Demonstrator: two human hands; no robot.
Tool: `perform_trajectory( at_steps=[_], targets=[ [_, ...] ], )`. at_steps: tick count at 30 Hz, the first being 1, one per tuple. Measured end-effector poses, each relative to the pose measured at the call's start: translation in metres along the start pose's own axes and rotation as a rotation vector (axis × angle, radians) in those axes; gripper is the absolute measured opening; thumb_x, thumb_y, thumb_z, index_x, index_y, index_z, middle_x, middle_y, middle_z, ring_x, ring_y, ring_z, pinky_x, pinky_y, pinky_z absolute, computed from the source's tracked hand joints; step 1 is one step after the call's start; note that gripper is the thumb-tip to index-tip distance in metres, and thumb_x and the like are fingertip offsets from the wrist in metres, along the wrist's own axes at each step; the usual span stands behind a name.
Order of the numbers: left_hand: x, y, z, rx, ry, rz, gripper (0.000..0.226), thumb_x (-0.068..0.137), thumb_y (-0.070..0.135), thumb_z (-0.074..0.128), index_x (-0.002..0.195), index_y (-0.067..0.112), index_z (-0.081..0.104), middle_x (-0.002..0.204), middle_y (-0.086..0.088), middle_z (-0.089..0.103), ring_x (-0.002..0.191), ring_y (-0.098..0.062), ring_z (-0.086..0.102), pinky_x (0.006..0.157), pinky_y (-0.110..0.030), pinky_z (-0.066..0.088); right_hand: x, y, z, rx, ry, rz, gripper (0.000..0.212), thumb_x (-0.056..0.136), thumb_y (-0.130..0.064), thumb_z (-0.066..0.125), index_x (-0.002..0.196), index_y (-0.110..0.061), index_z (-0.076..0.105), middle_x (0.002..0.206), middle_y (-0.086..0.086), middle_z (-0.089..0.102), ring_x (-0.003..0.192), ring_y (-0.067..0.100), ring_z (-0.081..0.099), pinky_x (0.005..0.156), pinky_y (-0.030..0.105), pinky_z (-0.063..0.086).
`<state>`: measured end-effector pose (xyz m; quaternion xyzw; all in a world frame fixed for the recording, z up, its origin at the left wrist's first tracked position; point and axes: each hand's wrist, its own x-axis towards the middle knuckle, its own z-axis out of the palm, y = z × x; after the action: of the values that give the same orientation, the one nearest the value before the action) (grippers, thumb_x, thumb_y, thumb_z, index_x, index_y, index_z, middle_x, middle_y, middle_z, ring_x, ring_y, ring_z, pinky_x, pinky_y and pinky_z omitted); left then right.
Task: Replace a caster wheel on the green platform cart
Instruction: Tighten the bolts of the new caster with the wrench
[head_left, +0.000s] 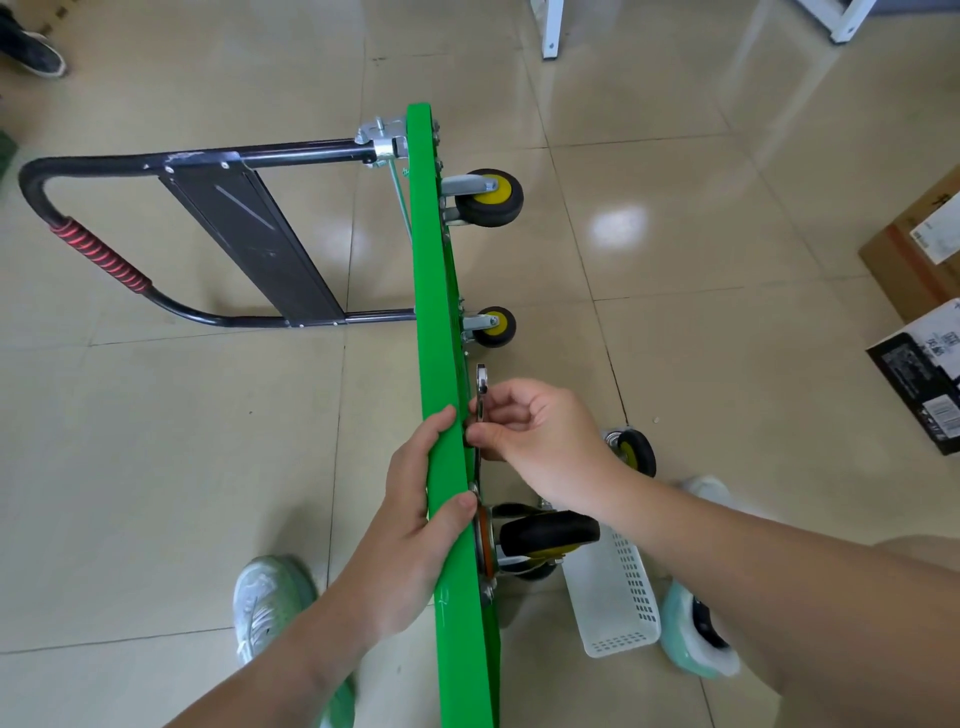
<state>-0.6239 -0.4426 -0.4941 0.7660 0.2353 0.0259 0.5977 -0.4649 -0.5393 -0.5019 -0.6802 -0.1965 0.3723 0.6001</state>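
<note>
- The green cart (441, 322) stands on its edge on the floor (701, 322), with its handle (104, 249) lying out to the left
- On the right, a basket (613, 597) and a loose wheel (635, 451) crowd the near side; boxes (919, 249) sit well apart
- The left hand (421, 525) curls over the cart's upper edge, gripping it
- The right hand (540, 441) pinches a wrench (481, 395) against the cart's underside, just beyond the near caster wheel (550, 532)

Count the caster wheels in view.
4: on the cart, upper far wheel, lower far wheel, near wheel by the left hand; separate wheel on the floor behind the right hand. Another may hide beneath.
</note>
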Motion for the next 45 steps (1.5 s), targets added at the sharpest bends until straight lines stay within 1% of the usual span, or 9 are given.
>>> perform_trajectory(
  at_steps=[7,10,16,19,25,28,36,41,45],
  targets=[
    [0.002,-0.002,0.001,0.001,-0.013,-0.003,0.067,0.092,0.038,0.055,0.141,0.072,0.024,0.157,0.020,0.033,0.145,0.005,0.033,0.123,-0.031,0.029,0.027,0.004,-0.006,0.076,0.025,0.211,0.012,0.089,-0.007,0.072,0.098,-0.011,0.065,0.088,0.011,0.076,0.080,0.024,0.075,0.075,0.037,0.063],
    [0.003,-0.003,0.001,0.002,-0.020,-0.004,0.068,0.092,0.038,0.054,0.140,0.074,0.023,0.156,0.023,0.033,0.144,0.008,0.032,0.119,-0.021,0.028,0.038,0.009,-0.008,0.068,0.057,0.299,0.012,0.089,-0.008,0.073,0.098,-0.007,0.064,0.085,0.009,0.071,0.070,0.018,0.072,0.070,0.032,0.062],
    [0.003,-0.005,-0.001,0.004,-0.044,-0.018,0.069,0.091,0.038,0.055,0.140,0.074,0.021,0.154,0.031,0.030,0.142,0.015,0.029,0.107,-0.001,0.026,0.047,0.012,-0.008,0.052,0.137,0.440,0.021,0.091,-0.007,0.071,0.108,0.004,0.063,0.099,0.019,0.070,0.068,0.026,0.073,0.066,0.035,0.063],
    [0.003,-0.005,-0.002,-0.012,-0.052,-0.018,0.069,0.092,0.039,0.055,0.141,0.073,0.021,0.153,0.031,0.032,0.143,0.012,0.031,0.109,-0.006,0.028,0.048,0.004,-0.010,0.026,0.138,0.395,0.027,0.090,-0.007,0.072,0.114,0.003,0.062,0.101,0.019,0.070,0.066,0.023,0.074,0.065,0.034,0.063],
    [0.002,-0.003,-0.001,-0.009,-0.051,-0.022,0.068,0.092,0.040,0.054,0.141,0.073,0.020,0.150,0.033,0.033,0.140,0.012,0.034,0.108,-0.007,0.030,0.036,0.000,-0.013,0.004,0.202,0.272,0.005,0.092,-0.006,0.069,0.093,-0.011,0.067,0.093,0.013,0.073,0.078,0.024,0.075,0.071,0.032,0.063],
    [0.001,-0.002,-0.001,-0.021,-0.046,-0.024,0.068,0.091,0.040,0.054,0.140,0.074,0.021,0.155,0.024,0.035,0.141,0.005,0.038,0.113,-0.019,0.033,0.034,-0.002,-0.018,0.045,0.291,0.236,0.007,0.092,-0.006,0.069,0.092,-0.012,0.066,0.088,0.010,0.073,0.079,0.024,0.075,0.071,0.032,0.063],
    [0.000,-0.003,0.000,-0.013,-0.019,-0.002,0.068,0.084,0.057,0.054,0.142,0.072,0.022,0.157,0.014,0.038,0.143,-0.006,0.041,0.122,-0.042,0.034,0.008,-0.021,-0.006,0.101,0.093,0.013,0.018,0.088,0.000,0.071,0.094,-0.017,0.070,0.077,0.001,0.077,0.079,0.017,0.075,0.068,0.025,0.060],
    [0.000,-0.005,0.002,-0.007,-0.006,0.010,0.069,0.084,0.058,0.053,0.145,0.068,0.023,0.157,0.014,0.036,0.145,-0.007,0.039,0.122,-0.047,0.034,-0.009,-0.018,-0.003,0.058,0.014,-0.092,0.028,0.082,0.007,0.073,0.091,-0.020,0.072,0.080,-0.003,0.077,0.079,0.011,0.074,0.074,0.024,0.060],
    [0.000,-0.006,0.003,-0.016,-0.005,0.012,0.070,0.084,0.056,0.053,0.147,0.065,0.024,0.158,0.014,0.035,0.146,-0.008,0.036,0.123,-0.048,0.032,-0.016,-0.010,-0.001,0.006,-0.030,-0.096,0.029,0.080,0.008,0.075,0.094,-0.018,0.072,0.086,0.001,0.076,0.085,0.017,0.074,0.083,0.031,0.061]
  ],
)
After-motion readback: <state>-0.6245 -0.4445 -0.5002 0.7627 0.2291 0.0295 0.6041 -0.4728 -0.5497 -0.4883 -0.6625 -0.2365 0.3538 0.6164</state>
